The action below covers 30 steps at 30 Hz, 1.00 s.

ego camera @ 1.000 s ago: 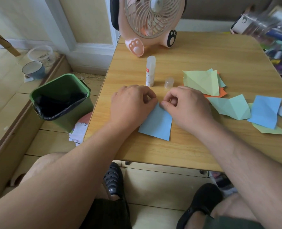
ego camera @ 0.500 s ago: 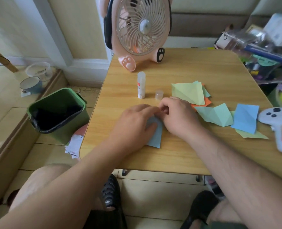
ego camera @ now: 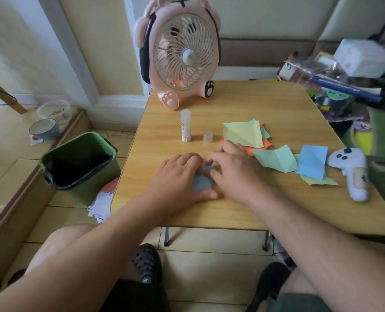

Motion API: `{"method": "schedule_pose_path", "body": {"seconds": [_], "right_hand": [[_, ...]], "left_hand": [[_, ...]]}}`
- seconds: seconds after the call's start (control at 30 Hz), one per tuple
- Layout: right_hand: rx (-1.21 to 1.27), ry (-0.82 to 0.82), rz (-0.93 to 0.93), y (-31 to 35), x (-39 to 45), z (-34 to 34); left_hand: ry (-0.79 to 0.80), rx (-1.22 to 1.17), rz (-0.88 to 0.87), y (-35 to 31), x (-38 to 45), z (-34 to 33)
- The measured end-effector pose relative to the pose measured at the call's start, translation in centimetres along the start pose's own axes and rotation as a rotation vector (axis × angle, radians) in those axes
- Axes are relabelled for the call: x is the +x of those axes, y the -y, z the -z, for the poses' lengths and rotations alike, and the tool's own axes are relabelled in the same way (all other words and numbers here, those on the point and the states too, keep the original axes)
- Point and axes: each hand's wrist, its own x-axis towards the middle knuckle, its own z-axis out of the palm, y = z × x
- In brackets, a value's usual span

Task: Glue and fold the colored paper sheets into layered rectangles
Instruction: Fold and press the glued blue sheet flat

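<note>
The glue stick (ego camera: pixel 185 125) stands uncapped at twelve o'clock of the hands, its red label too blurred to read, its cap (ego camera: pixel 207 137) beside it. The left hand (ego camera: pixel 179 176) lies spread flat on the blue paper (ego camera: pixel 201 182) at the table's (ego camera: pixel 277 104) near middle; the right hand (ego camera: pixel 233 168) presses it with curled fingertips. At nine o'clock, the green bin (ego camera: pixel 83 163) holds a black liner.

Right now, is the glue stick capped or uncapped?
Uncapped, it seems: the glue stick stands upright on the table, and a small clear cap sits apart beside it.

Wooden table (ego camera: pixel 265 104), glue stick (ego camera: pixel 185 126), papers (ego camera: pixel 274 157)
</note>
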Motion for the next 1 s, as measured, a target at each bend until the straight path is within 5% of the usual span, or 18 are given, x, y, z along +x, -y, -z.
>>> {"method": "schedule_pose_path", "body": {"seconds": [0.17, 0.33, 0.73, 1.0], "right_hand": [[-0.026, 0.052, 0.088, 0.1, -2.1, -0.2], [0.025, 0.119, 0.111, -0.5, -3.6, 0.3], [0.056, 0.173, 0.167, -0.9, -4.6, 0.4], [0.301, -0.203, 0.172, 2.1, -3.0, 0.7]], "left_hand": [[0.187, -0.18, -0.037, 0.5, -1.0, 1.8], [0.179, -0.308, 0.025, 2.5, -2.0, 4.5], [-0.216, 0.022, -0.285, 2.3, -2.2, 2.9], [-0.521, -0.153, -0.16, 0.1, -1.0, 3.8]]}}
